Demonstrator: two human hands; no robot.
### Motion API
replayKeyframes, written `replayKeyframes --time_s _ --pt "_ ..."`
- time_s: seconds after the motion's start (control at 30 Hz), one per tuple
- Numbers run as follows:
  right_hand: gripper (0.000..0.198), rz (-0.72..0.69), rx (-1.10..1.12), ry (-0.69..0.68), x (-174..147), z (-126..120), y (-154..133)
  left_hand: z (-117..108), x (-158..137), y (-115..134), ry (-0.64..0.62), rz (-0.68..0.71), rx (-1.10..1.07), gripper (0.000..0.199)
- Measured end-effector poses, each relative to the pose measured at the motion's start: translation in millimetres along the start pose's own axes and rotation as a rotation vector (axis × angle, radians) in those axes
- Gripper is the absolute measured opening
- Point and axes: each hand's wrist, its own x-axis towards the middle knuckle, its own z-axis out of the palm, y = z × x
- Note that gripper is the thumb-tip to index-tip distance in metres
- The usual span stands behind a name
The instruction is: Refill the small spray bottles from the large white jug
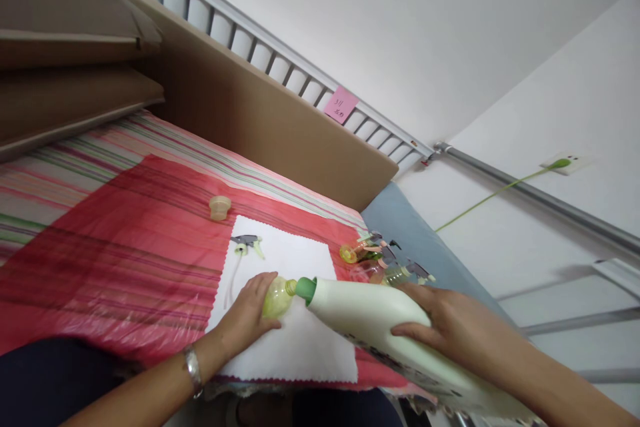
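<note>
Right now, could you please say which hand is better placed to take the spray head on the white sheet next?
Probably the left hand: it is nearer the spray head, though holding the small yellow bottle. The right hand is farther off, holding the large pale bottle.

Small bottle [276, 300]: far side hidden by left hand [253, 303]. Spout [306, 289] at its neck [291, 287]: contact or gap unclear. Large bottle [365, 307]: partly covered by right hand [443, 317]; print [383, 357] too blurred to read. Spray bottles [370, 271]: overlapping, count uncertain. Note [341, 105]: illegible. Cartons [65, 7]: cut off, left edge.
</note>
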Motion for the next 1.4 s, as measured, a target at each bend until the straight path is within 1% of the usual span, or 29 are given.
replayKeyframes --time_s 0.17,0.33,0.43,0.6,0.73,0.87,1.1,1.4 --pt "0.031 -0.019 0.000 0.016 1.0 0.2 2.2 -1.8 0.7 2.9 -0.001 -0.017 -0.003 0.087" --pt "0.029 -0.010 0.000 -0.015 2.5 -3.8 -0.6 -2.2 0.4 4.1 -0.007 -0.028 -0.001 0.086" --pt "0.026 -0.016 -0.014 -0.011 2.9 -5.3 -2.2 -2.9 0.4 4.9 -0.013 -0.032 -0.005 0.086" --pt "0.028 -0.067 -0.019 0.050 4.6 -5.6 -0.2 -4.2 1.1 6.4 -0.024 -0.048 -0.013 0.084" --pt "0.031 -0.093 -0.020 0.068 6.1 -6.8 0.9 -4.1 1.6 6.0 -0.010 -0.040 -0.026 0.084" --pt "0.029 -0.091 -0.021 0.063 6.9 -8.3 0.4 -3.0 1.0 3.4 -0.018 -0.030 -0.016 0.084" --pt "0.032 -0.103 0.000 0.069 9.2 -10.8 0.2 1.4 -0.3 -1.8 0.015 -0.016 -0.018 0.088" --pt "0.032 -0.113 -0.007 0.043 9.3 -10.4 1.7 -1.8 0.2 1.7 -0.012 -0.022 -0.013 0.088"
